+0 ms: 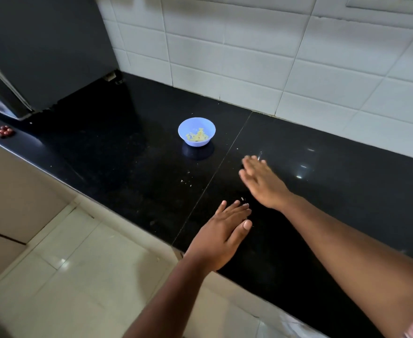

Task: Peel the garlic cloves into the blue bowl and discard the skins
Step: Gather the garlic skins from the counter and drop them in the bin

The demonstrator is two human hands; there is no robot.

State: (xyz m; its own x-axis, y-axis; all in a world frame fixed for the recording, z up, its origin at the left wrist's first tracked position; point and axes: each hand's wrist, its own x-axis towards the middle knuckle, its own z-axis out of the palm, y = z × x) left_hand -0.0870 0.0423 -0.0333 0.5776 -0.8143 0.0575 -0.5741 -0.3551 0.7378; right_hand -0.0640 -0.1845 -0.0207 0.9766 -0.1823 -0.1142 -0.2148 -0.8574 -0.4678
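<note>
Black counter (132, 152), red beads (4, 131) — dark fridge (42, 50)

A glossy black stone counter (132, 152) meets a white tiled wall (249, 50) above a beige tiled floor (78, 264).

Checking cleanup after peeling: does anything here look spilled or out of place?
Yes. Small pale flecks lie scattered on the black counter, between the blue bowl and the hands. They look like skin scraps.

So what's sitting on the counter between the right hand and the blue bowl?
Nothing solid. The head view shows bare black counter between the right hand and the blue bowl, crossed by a thin slab seam, with one tiny pale fleck.
</note>
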